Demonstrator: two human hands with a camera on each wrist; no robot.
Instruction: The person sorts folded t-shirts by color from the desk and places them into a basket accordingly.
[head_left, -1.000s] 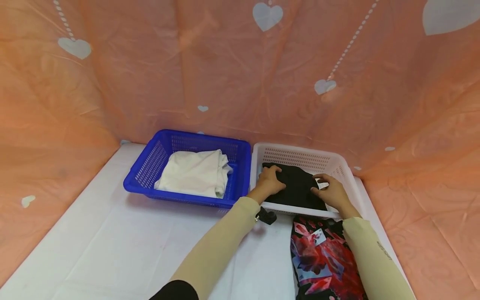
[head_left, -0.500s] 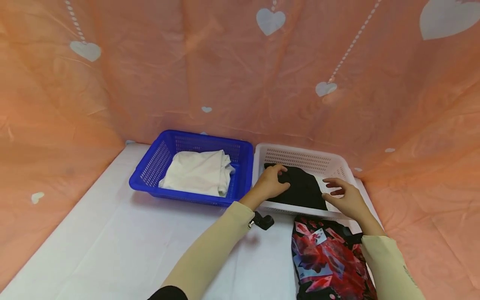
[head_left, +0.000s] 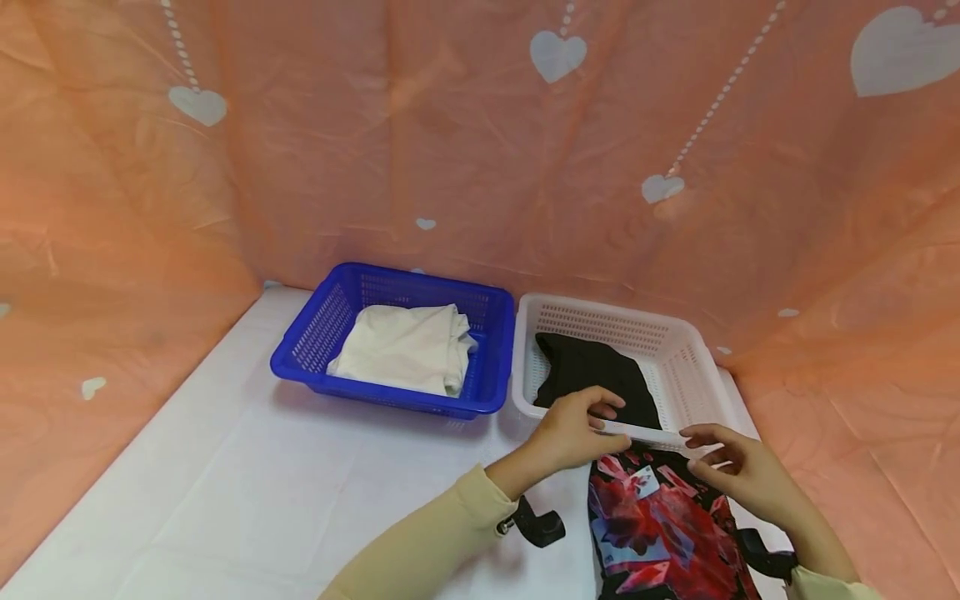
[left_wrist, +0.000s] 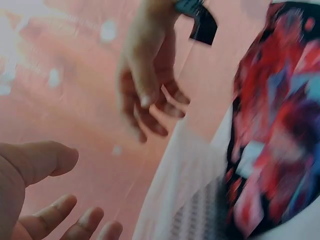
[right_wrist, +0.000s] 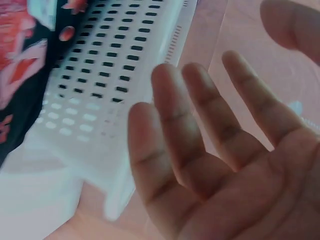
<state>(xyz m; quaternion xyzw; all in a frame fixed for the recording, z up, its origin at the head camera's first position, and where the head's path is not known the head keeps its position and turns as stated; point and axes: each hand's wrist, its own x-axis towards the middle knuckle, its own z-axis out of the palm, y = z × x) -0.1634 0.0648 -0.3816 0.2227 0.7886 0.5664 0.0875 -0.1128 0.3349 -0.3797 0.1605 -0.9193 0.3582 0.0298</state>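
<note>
A folded black garment (head_left: 596, 375) lies inside the white basket (head_left: 693, 350). My left hand (head_left: 573, 429) is over that basket's near rim, its fingers loosely bent and nothing held. Farther right, my right hand (head_left: 750, 471) hovers near the same rim with relaxed, spread fingers; the right wrist view shows its bare palm and fingers (right_wrist: 167, 120). Below both hands, a floral cloth (head_left: 660, 533), black with red and blue print, lies on the table against the basket's front. Part of its upper edge is hidden by the left hand.
To the left of the white basket stands a blue basket (head_left: 300, 367) holding a folded white cloth (head_left: 405, 346). An orange curtain (head_left: 465, 150) with pale hearts rises behind and at both sides. White sheeting covers the table (head_left: 315, 475).
Both hands have come off the black garment and drawn back toward the person, over the basket's near rim and the floral cloth's upper end. The black garment stays in the white basket.
</note>
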